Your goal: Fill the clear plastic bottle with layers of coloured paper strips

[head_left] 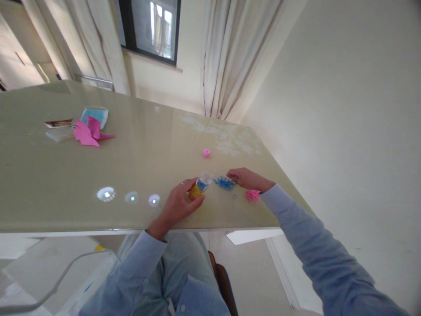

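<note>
My left hand (179,201) is wrapped round a small clear jar (206,177), tilted with its open mouth toward the upper right. Layers of yellow, red and blue bits show inside the jar. Just right of its mouth lies a loose pile of small blue pieces (225,183), thin and looped, too small to name surely. My right hand (245,177) is at the right edge of that pile, its fingers pinched together and pointing left. Whatever they may hold is hidden. Beside my right wrist lies a pile of small pink pieces (252,195).
A round pink cap-like thing (206,153) lies beyond the jar. Farther left on the glossy table (141,145) are a folded pink sheet (88,132), a blue face mask (102,117) and a flat brown packet (59,123). A wall (345,109) stands at the right.
</note>
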A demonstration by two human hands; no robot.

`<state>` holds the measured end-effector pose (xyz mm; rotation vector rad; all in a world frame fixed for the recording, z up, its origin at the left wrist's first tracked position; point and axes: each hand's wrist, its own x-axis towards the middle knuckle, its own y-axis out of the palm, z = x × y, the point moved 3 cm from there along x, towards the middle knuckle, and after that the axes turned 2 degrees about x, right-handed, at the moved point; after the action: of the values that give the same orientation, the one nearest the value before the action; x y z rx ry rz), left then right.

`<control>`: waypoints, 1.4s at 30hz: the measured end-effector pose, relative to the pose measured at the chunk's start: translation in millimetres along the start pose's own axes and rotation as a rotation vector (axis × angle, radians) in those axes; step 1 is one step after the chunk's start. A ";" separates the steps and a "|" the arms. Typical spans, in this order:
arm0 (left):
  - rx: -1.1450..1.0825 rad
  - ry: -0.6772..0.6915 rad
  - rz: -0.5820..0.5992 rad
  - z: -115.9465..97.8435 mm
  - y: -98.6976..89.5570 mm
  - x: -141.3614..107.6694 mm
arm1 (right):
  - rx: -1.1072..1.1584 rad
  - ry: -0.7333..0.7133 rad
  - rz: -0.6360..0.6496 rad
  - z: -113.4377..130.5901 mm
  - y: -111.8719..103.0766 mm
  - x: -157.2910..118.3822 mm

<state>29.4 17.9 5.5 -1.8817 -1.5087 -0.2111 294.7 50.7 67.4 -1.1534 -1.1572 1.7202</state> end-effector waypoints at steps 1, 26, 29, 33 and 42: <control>-0.001 0.003 -0.003 0.1 -0.1 -0.2 | -0.001 0.012 -0.006 1.0 1.2 -0.1; 0.019 0.028 0.009 -3.4 -1.0 -0.7 | 0.198 0.075 -0.044 -1.0 13.2 -35.1; 0.019 0.033 0.006 -3.0 -0.7 -1.0 | 0.122 0.070 -0.030 5.1 19.8 -43.6; 0.026 0.006 0.007 -1.3 -0.6 -2.3 | 0.089 0.109 0.015 10.7 27.4 -46.4; 0.020 -0.030 0.022 -2.9 -2.6 -0.9 | 0.190 0.139 -0.095 19.7 30.4 -38.9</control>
<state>27.6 15.6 8.2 -1.8922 -1.5044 -0.1582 285.3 0.6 52.6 -1.0660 -0.9286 1.6132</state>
